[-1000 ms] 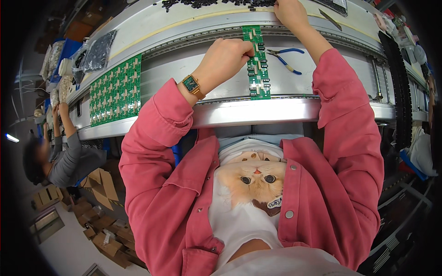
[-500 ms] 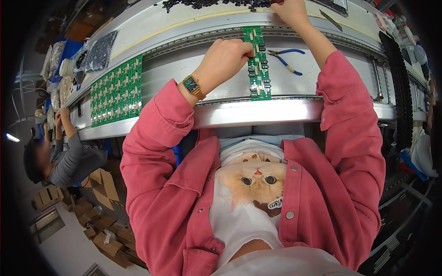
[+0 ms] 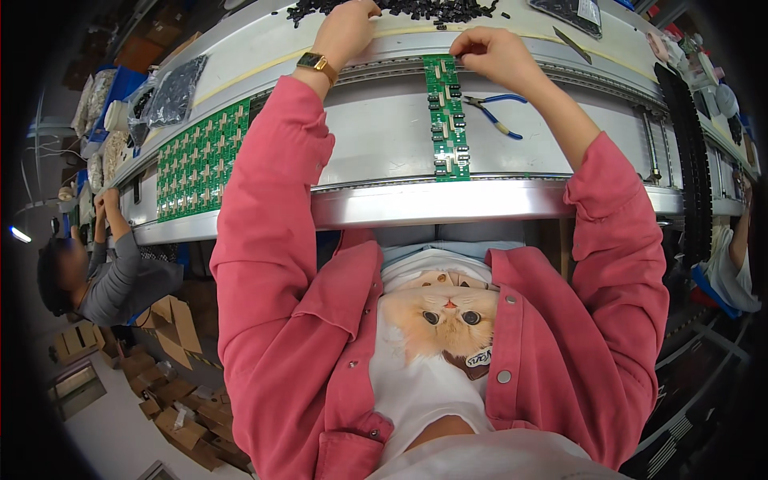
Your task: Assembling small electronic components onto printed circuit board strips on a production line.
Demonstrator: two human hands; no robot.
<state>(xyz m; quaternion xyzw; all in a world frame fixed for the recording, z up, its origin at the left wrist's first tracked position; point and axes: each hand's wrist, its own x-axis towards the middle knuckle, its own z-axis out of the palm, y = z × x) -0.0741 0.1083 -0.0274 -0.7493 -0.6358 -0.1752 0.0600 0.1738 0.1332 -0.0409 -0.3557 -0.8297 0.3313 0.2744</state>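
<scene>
The narrow green circuit board (image 3: 439,106) lies upper centre, its top end beside the right hand (image 3: 500,60), fingertips drawn close, hold unclear. Near the top edge, the left hand (image 3: 349,30) extends toward black components (image 3: 436,10), opening and grip hidden.

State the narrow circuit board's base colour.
The narrow circuit board is green, shown best in the head view.

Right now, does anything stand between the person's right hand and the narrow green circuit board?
Nothing visible does: the right hand is at the far end of the narrow green circuit board, contact unclear. The blue-handled pliers lie right of the board, nearer the person, not in between.
</scene>
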